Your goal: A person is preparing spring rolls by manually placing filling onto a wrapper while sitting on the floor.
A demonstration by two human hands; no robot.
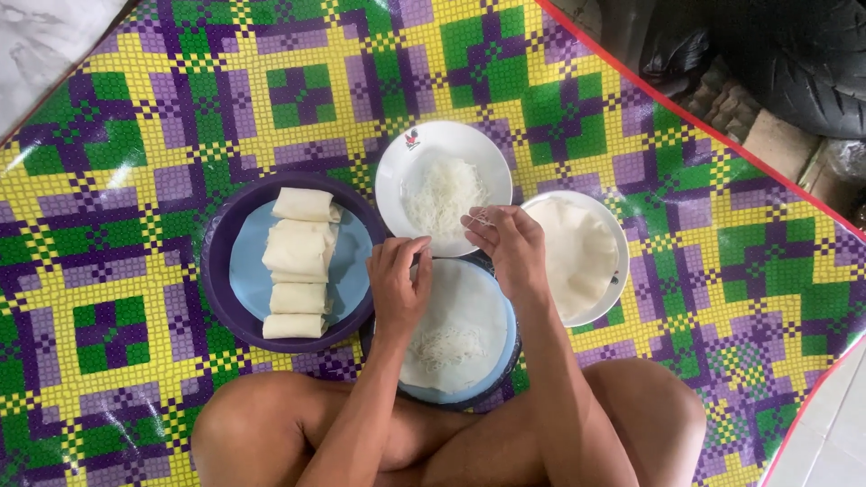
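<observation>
Left hand: our left hand (399,281) rests on the rim of the blue round plate (507,347), fingers curled, grasping nothing we can see.
Right hand: our right hand (507,245) pinches thin white noodle strands (481,217) over the white round plate of noodles (403,171).
Wrapper: a thin white round wrapper sheet (465,302) lies on the blue plate, noodles on it.
Rolls: white wrapped rolls (299,261) sit left on the purple round plate (216,271).
Floor mat: a green, purple and yellow checked mat (108,180) carries everything.

Bare arms, bare legs, no sleeves

Left hand (399,281) and right hand (510,248) bare: no gloves, rings, watch or bands visible. Forearms uncovered along their whole visible length. Both knees and thighs at bottom edge also bare; no clothing shows anywhere in frame. Short, plain nails as far as can be told.
</observation>
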